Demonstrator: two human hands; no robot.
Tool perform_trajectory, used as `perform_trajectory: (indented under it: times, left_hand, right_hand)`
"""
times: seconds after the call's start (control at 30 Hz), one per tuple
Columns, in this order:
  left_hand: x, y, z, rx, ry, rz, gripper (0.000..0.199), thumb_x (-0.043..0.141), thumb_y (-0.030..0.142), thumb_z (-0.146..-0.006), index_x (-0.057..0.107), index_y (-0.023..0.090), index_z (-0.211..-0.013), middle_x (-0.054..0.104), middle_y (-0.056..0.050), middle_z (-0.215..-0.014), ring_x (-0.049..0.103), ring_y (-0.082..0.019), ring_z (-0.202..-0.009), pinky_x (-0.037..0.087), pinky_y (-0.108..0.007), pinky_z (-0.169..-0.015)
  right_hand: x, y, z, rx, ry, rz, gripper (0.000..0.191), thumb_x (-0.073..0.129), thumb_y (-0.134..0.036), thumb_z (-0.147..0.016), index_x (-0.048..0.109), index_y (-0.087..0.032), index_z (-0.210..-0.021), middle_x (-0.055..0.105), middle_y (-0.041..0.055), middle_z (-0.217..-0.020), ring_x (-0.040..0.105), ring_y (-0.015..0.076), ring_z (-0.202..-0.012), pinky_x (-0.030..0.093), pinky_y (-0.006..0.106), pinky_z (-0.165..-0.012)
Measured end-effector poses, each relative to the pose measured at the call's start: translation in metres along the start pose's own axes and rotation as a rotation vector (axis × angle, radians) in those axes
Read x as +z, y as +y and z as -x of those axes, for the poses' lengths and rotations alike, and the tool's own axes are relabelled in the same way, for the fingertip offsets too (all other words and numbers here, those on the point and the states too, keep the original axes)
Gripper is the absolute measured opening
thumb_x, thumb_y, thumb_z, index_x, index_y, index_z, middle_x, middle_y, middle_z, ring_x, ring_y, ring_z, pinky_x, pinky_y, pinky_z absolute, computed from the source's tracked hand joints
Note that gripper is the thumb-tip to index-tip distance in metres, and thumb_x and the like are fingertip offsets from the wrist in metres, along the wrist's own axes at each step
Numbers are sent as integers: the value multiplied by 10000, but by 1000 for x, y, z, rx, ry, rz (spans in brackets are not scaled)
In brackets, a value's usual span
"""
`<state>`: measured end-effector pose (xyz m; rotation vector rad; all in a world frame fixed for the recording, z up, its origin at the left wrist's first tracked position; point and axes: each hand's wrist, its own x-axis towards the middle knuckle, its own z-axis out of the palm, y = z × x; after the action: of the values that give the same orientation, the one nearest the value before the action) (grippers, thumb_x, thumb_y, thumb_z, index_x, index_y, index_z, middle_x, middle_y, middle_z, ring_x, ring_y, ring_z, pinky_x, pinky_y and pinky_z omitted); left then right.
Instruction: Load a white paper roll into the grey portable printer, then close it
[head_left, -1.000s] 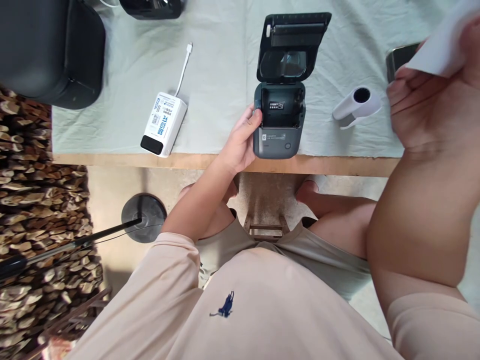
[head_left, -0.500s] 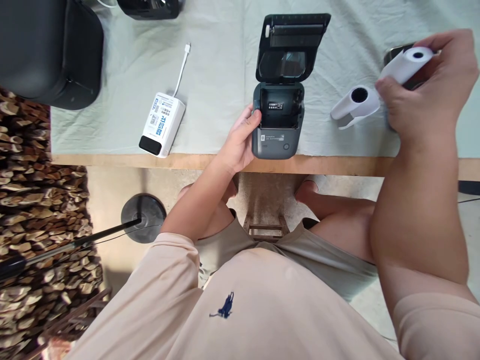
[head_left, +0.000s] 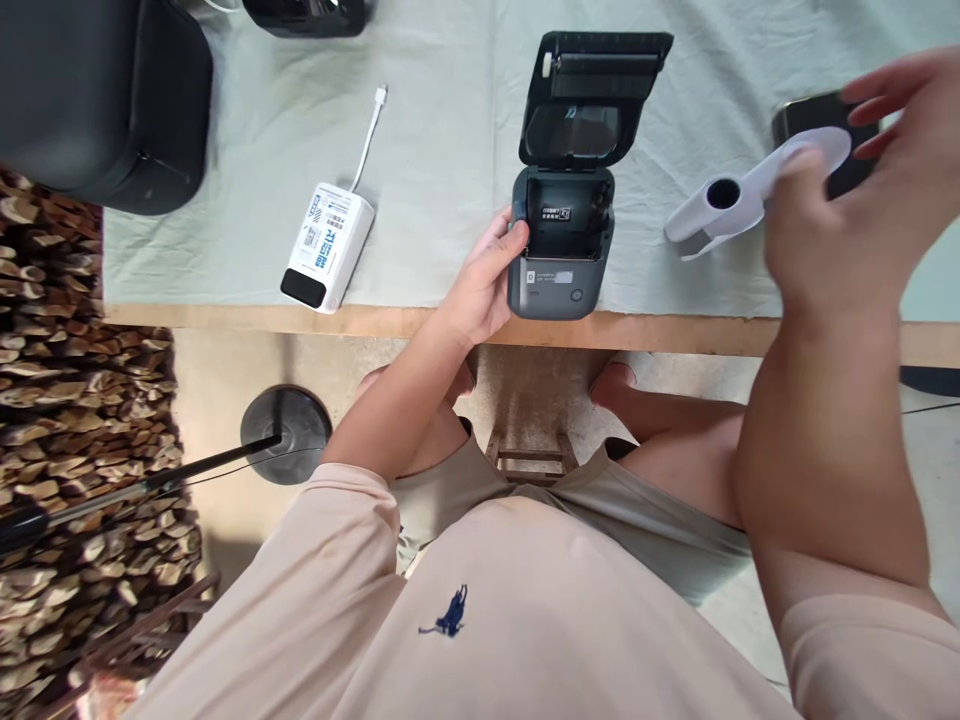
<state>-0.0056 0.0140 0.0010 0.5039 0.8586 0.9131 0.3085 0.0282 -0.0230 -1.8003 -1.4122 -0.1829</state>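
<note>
My left hand (head_left: 491, 275) grips the left side of a dark grey label printer (head_left: 559, 290), thumb on top near the compartment edge. The printer's lid (head_left: 600, 95) stands raised, and its roll compartment (head_left: 562, 215) holds no roll. At the right, my blurred right hand (head_left: 874, 190) hovers over white paper with its fingers apart. Its thumb overlaps a curved length of white paper (head_left: 829, 145). Beside it lies a white paper roll (head_left: 701, 215) with a dark core and a loose end. A small white patch shows behind the right fingers; I cannot make out what it is.
A dark phone-like object (head_left: 814, 115) lies partly under my right hand. Left of the printer is a white power bank (head_left: 326, 245) with a short cable. A black bag (head_left: 169, 110) and a black device (head_left: 307, 15) occupy the far left. The table's wooden edge (head_left: 405, 320) runs along the front.
My right hand has shifted and its fingers have spread from around a small-cored paper roll, whose end is no longer visible. More of the phone-like object shows. My left hand keeps its grip.
</note>
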Motion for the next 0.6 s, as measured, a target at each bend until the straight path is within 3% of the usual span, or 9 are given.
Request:
perform_trajectory:
  times: [0.03, 0.1, 0.17, 0.23, 0.33, 0.43, 0.53, 0.6]
  left_hand:
    - [0, 0, 1, 2, -12, 4, 330, 612, 314, -1136, 725, 276, -1444, 832, -68, -1450, 637, -308, -1642, 576, -474, -1356]
    - [0, 0, 1, 10, -34, 10, 265, 583, 298, -1146, 759, 237, -1335, 829, -77, -1431, 620, -311, -1656, 568, -479, -1364]
    - [-1, 0, 2, 21, -43, 10, 230, 581, 290, -1145, 771, 222, -1254, 825, -75, -1420, 610, -311, -1664, 566, -485, -1365]
    - [-2, -1, 1, 36, -64, 6, 205, 586, 293, -1141, 769, 223, -1202, 826, -69, -1410, 600, -302, -1673, 565, -478, -1364]
    - [-4, -2, 1, 58, -102, -9, 206, 565, 301, -1152, 757, 229, -1167, 831, -64, -1397, 586, -276, -1684, 572, -449, -1357]
    - [-3, -2, 1, 43, -81, -47, 233, 546, 313, -1165, 755, 252, -1249, 831, -45, -1401, 607, -263, -1666, 598, -434, -1328]
    - [-4, -3, 0, 33, -77, -65, 252, 556, 320, -1165, 751, 260, -1313, 835, -40, -1387, 624, -265, -1650, 602, -435, -1321]
    - [-7, -4, -2, 55, -97, -51, 227, 586, 321, -1151, 762, 246, -1273, 839, -51, -1374, 612, -275, -1661, 585, -446, -1341]
  right_hand:
    - [-1, -10, 4, -52, -83, 47, 533, 847, -263, -615, 661, -304, -1113, 693, 126, -1241, 615, 413, -1208, 519, 626, -1028]
    - [-3, -31, 12, -1, -243, 160, 658, 938, -256, -555, 728, -299, -1177, 741, 152, -1283, 567, 466, -1281, 447, 718, -1126]
    - [-7, -50, 18, 65, -356, 241, 589, 974, -283, -591, 757, -294, -1139, 784, 179, -1244, 536, 493, -1307, 378, 770, -1148]
    - [-10, -60, 21, 110, -377, 263, 476, 970, -257, -609, 755, -293, -1031, 803, 180, -1119, 519, 493, -1308, 341, 790, -1142]
    - [-12, -60, 22, 145, -346, 217, 388, 959, -232, -604, 718, -293, -901, 775, 148, -959, 527, 482, -1305, 329, 801, -1131]
    - [-8, -51, 20, 88, -286, 60, 481, 924, -360, -646, 741, -327, -1090, 769, 107, -1016, 611, 447, -1231, 382, 743, -1105]
    - [6, -43, 12, 10, -26, -447, 721, 818, -487, -576, 629, -333, -1254, 656, 42, -957, 631, 312, -902, 484, 537, -876]
    - [14, -40, 3, 98, 168, -824, 533, 702, -536, -543, 570, -327, -1015, 534, 34, -874, 542, 249, -770, 462, 461, -747]
